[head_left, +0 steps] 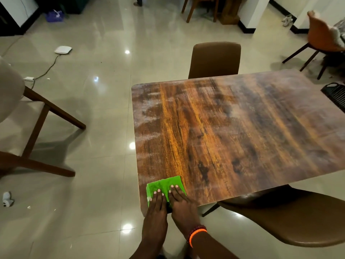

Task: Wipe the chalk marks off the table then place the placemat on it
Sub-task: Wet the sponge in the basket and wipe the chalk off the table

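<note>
A green cloth [164, 185] lies flat on the near left corner of the wooden table [242, 131]. My left hand [156, 204] and my right hand [182, 201] press side by side on it, fingers spread flat. Whitish chalk smears [147, 116] run along the table's left side and faintly across its far part. A dark woven placemat [336, 94] shows at the table's far right edge, partly cut off by the frame.
A brown chair [215, 59] stands at the table's far side and another [291, 219] at its near right. A pale chair [16, 113] is on the left. A white device [63, 50] with a cable lies on the glossy tile floor.
</note>
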